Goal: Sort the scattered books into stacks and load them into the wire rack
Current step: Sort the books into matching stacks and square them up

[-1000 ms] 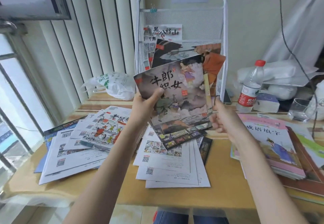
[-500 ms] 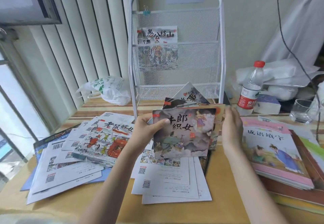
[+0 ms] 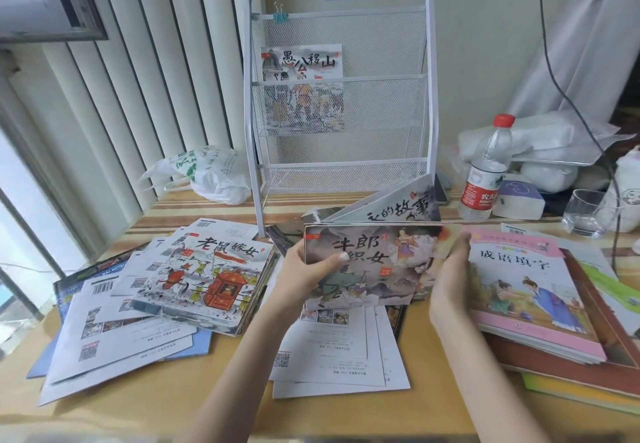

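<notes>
A stack of thin picture books with a grey painted cover is held low over the table. My left hand grips its left edge, thumb on the cover. My right hand presses flat against its right edge. Behind the stack another book leans tilted. The white wire rack stands at the back, with one book in its middle pocket. More books lie scattered face down under the stack and at the left, topped by a red-and-white cover.
A pink-covered pile of books lies at the right. A water bottle, a glass and white bundles stand at the back right. A plastic bag sits left of the rack. A window is on the left.
The stack came down from in front of the rack to just above the table and turned level. My right hand moved from pinching the edge to pressing flat against it.
</notes>
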`<state>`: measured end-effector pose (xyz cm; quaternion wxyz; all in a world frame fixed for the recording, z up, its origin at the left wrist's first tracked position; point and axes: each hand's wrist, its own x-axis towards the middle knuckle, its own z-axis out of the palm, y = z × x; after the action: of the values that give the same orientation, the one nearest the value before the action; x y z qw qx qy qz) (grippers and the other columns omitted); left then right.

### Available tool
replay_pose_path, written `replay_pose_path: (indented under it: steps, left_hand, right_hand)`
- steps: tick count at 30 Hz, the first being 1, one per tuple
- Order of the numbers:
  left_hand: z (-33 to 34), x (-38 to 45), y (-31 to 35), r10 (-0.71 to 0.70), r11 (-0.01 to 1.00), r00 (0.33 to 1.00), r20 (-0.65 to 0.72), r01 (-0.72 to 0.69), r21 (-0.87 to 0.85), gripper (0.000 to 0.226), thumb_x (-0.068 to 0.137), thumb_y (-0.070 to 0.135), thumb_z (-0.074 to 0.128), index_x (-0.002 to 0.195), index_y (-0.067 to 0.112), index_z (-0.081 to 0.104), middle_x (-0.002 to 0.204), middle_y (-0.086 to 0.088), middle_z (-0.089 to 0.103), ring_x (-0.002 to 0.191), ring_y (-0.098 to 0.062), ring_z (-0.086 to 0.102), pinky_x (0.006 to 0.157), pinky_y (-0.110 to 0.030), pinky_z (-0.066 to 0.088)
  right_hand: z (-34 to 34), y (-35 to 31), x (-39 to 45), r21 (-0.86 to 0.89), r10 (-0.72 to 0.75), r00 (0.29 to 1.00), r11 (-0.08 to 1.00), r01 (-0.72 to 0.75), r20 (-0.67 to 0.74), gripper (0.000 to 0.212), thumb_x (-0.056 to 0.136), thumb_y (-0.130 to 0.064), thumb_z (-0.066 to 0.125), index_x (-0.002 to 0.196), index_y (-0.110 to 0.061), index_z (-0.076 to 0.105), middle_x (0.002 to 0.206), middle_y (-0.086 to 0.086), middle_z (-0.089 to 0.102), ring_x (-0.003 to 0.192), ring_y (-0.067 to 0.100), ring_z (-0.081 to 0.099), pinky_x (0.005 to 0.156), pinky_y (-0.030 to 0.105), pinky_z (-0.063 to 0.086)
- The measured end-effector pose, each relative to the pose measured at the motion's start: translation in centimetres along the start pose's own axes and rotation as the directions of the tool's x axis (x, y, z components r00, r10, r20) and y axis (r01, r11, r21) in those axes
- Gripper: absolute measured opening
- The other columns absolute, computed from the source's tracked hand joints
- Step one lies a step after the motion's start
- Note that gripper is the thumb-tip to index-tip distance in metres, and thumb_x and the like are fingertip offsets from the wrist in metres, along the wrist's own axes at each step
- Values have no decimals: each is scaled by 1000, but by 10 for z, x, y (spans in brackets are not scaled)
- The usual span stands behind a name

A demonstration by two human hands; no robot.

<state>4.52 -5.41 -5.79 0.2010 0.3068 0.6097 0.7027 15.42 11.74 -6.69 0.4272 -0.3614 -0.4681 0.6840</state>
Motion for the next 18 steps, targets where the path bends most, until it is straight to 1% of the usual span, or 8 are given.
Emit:
replay_pose_path:
  steps: [2, 5, 8, 10, 13, 15, 17, 18]
  left_hand:
    - [10, 0, -2, 24, 1000, 999, 46, -25, 19, 18, 66, 30, 80, 61, 20, 65, 57, 8, 64, 55, -6, 61, 54, -14, 45]
    - [23, 1, -5, 13, 999, 1000, 12, -12, -29, 16, 68, 30, 81, 76, 18, 72, 71, 0, 72, 68, -13, 70, 56, -19, 51]
    - [24, 5, -4, 3, 999, 998, -70, -6, -34, 23, 66, 37, 83, 74, 17, 73, 74, -5, 73, 73, -22, 72, 57, -28, 56]
    - [19, 7, 1, 23, 1000, 996, -84, -24, -12, 15, 68, 34, 82, 67, 22, 72, 68, -1, 72, 68, -18, 71, 56, -26, 55]
    - [13, 8, 11, 87, 996, 996, -36, -86, 24, 24, 75, 24, 79, 55, 23, 66, 54, 9, 62, 51, -7, 63, 49, -18, 48]
    - [10, 8, 17, 102, 992, 994, -36, -99, 72, 36, 70, 35, 81, 52, 15, 58, 52, 1, 52, 49, -13, 52, 54, -21, 44]
    - [6, 8, 26, 122, 988, 990, -68, -115, 99, 46, 60, 50, 80, 69, 8, 64, 63, -8, 56, 61, -20, 55, 62, -34, 47]
    - [5, 7, 30, 131, 988, 989, -75, -124, 88, 40, 60, 52, 78, 78, 17, 70, 72, -5, 65, 69, -22, 62, 68, -38, 52]
  right_hand:
    - [2, 5, -4, 10, 41, 999, 999, -41, -6, 51, 90, -68, 26, 92, -33, 63, 81, -7, 72, 52, 19, 67, 49, 23, 51]
    - [2, 12, -2, -23, 54, 996, 998, -55, -65, 49, 90, -69, 26, 81, -33, 58, 75, -11, 68, 68, 12, 64, 66, 29, 45]
    - [-3, 13, -1, -135, -19, 996, 991, 8, -82, 56, 94, -62, 22, 66, -22, 50, 47, -14, 62, 45, 5, 57, 51, 26, 38]
    - [-2, 8, -6, -202, -80, 994, 977, 62, -80, 61, 95, -61, 20, 64, -16, 47, 43, -12, 59, 38, 7, 55, 42, 22, 34]
    - [5, -6, -10, -146, -146, 988, 980, 138, -43, 64, 96, -60, 22, 66, -13, 54, 55, -2, 60, 48, 7, 61, 42, 20, 38]
    - [12, -19, -13, -32, -157, 987, 987, 158, 44, 63, 96, -60, 21, 77, -19, 66, 70, 0, 71, 61, 9, 67, 44, 19, 44]
    - [18, -28, -16, 30, -168, 976, 986, 166, 136, 59, 95, -61, 20, 85, -27, 67, 76, -5, 73, 59, 8, 67, 39, 17, 44]
    - [20, -29, -16, 48, -158, 970, 987, 152, 185, 58, 92, -66, 22, 90, -29, 66, 80, -4, 72, 55, 9, 66, 36, 17, 42]
